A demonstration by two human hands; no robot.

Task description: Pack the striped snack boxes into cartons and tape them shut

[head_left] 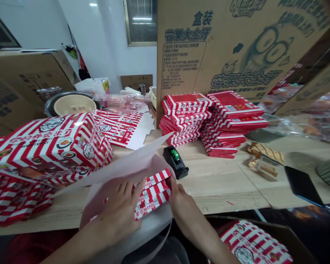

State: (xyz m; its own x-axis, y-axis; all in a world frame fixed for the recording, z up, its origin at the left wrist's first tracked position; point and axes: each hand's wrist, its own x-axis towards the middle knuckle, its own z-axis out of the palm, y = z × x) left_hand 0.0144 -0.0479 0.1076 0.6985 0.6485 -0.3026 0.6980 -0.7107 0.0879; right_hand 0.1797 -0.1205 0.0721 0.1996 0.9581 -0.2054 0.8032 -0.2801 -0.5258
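An open carton with a white inside [156,163] tilts at the table's front edge, over my lap. Several flat red-and-white striped boxes [154,200] lie stacked within it. Across the left part of this stack rests my left hand [123,205], its fingers spread and pressing on the boxes. My right hand [181,200] grips the carton's right side beside the ends of the boxes; its fingertips are partly hidden. Just behind the carton stands a black tape dispenser [176,161] with a green roll.
Two stacks of flat striped boxes [184,119] stand before a large brown cardboard box [244,47]. Folded striped cartons [57,143] fill the left side, near a beige bowl [74,104]. A phone [304,185] lies at right. Below it, an open box contains a striped carton [254,244].
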